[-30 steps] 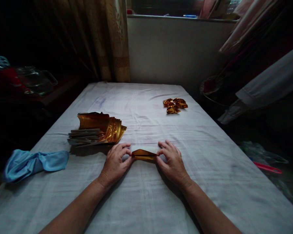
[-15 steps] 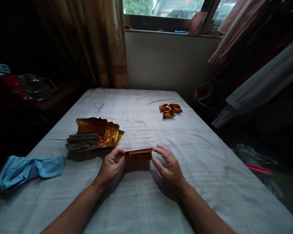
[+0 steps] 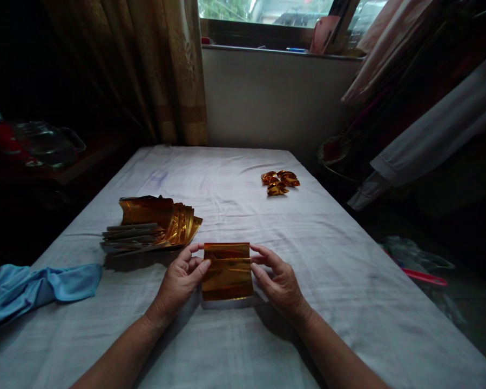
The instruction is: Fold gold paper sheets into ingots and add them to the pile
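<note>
A sheet of shiny gold foil paper (image 3: 227, 278) is held up between my two hands, its gold face towards me and a crease running across its upper part. My left hand (image 3: 183, 275) pinches its left edge between thumb and fingers. At the opposite edge, my right hand (image 3: 281, 278) grips with thumb and fingertips. Left of my hands lies a loose stack of gold foil paper (image 3: 154, 224), some sheets with grey backs showing. Several folded gold foil pieces (image 3: 281, 182) sit together towards the far right of the bed-like, cloth-covered surface.
A blue cloth (image 3: 44, 289) lies crumpled at the left edge of the white sheet (image 3: 227, 351). A glass jug (image 3: 51, 143) stands on a dark side table. Clothes (image 3: 437, 124) hang on the right, and a curtain (image 3: 174, 75) and window are behind.
The foil paper was folded down into a narrow strip; now it is opened out, its gold face showing. Both hands keep hold of its side edges. The view has shifted slightly.
</note>
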`<act>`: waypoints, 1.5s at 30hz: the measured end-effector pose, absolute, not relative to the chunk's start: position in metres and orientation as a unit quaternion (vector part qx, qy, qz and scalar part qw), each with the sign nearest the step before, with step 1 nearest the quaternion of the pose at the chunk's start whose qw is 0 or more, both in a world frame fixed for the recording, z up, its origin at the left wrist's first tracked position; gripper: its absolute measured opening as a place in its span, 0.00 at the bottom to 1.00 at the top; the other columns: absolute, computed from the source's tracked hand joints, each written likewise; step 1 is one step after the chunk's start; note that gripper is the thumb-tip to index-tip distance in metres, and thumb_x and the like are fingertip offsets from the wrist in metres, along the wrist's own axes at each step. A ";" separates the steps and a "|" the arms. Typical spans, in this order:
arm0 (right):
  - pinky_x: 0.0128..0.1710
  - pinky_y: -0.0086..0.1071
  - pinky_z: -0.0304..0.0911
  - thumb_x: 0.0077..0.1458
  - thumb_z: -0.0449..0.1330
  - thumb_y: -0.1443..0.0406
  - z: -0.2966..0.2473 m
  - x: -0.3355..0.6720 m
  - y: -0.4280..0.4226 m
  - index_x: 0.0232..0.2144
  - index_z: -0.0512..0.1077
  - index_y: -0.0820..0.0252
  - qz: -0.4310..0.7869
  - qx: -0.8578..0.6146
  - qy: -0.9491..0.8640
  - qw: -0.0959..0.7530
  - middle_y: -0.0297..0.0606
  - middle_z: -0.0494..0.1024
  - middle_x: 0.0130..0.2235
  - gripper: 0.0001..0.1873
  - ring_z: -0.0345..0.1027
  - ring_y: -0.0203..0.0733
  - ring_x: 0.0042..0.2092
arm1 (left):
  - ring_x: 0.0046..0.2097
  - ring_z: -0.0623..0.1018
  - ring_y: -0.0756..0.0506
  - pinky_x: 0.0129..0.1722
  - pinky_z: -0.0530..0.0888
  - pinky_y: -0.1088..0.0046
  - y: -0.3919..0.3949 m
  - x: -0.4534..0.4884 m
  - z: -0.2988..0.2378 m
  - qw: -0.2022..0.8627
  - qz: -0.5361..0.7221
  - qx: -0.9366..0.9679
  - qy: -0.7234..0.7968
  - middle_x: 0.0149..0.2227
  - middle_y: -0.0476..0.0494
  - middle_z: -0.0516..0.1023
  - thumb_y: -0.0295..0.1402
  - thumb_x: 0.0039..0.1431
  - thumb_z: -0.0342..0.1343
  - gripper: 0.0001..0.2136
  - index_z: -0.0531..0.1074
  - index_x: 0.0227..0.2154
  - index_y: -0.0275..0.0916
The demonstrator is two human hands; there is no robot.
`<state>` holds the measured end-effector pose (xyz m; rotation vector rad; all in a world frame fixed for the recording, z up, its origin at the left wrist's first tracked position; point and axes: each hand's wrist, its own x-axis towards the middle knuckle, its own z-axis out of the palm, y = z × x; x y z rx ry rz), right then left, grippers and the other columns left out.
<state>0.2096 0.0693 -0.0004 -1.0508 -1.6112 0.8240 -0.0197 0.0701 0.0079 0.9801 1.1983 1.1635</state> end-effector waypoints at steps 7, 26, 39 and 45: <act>0.37 0.30 0.72 0.59 0.59 0.62 -0.011 0.208 0.070 0.59 0.65 0.58 0.385 -0.453 -0.654 0.468 0.37 0.81 0.37 0.26 0.77 0.38 0.36 | 0.31 0.78 0.49 0.34 0.72 0.74 0.069 -0.017 0.006 0.545 0.472 0.455 0.523 0.26 0.52 0.78 0.44 0.49 0.66 0.37 0.62 0.60 0.34; 0.34 0.28 0.66 0.57 0.56 0.64 -0.011 0.207 0.072 0.56 0.68 0.59 0.282 -0.539 -0.676 0.416 0.30 0.77 0.29 0.24 0.73 0.35 0.30 | 0.31 0.76 0.49 0.30 0.71 0.75 0.063 -0.020 -0.007 0.426 0.415 0.587 0.549 0.31 0.50 0.76 0.42 0.57 0.59 0.29 0.65 0.60 0.39; 0.34 0.28 0.67 0.56 0.56 0.65 -0.011 0.207 0.071 0.57 0.67 0.59 0.281 -0.535 -0.682 0.412 0.31 0.77 0.29 0.25 0.73 0.36 0.30 | 0.30 0.76 0.49 0.33 0.72 0.73 0.068 -0.018 -0.004 0.485 0.452 0.525 0.534 0.28 0.50 0.76 0.45 0.55 0.62 0.34 0.63 0.61 0.34; 0.33 0.29 0.67 0.55 0.57 0.66 -0.011 0.207 0.071 0.57 0.66 0.59 0.284 -0.530 -0.686 0.410 0.29 0.77 0.28 0.27 0.72 0.36 0.29 | 0.33 0.79 0.47 0.36 0.75 0.71 0.070 -0.016 0.000 0.520 0.472 0.478 0.527 0.29 0.48 0.79 0.47 0.50 0.66 0.35 0.66 0.57 0.32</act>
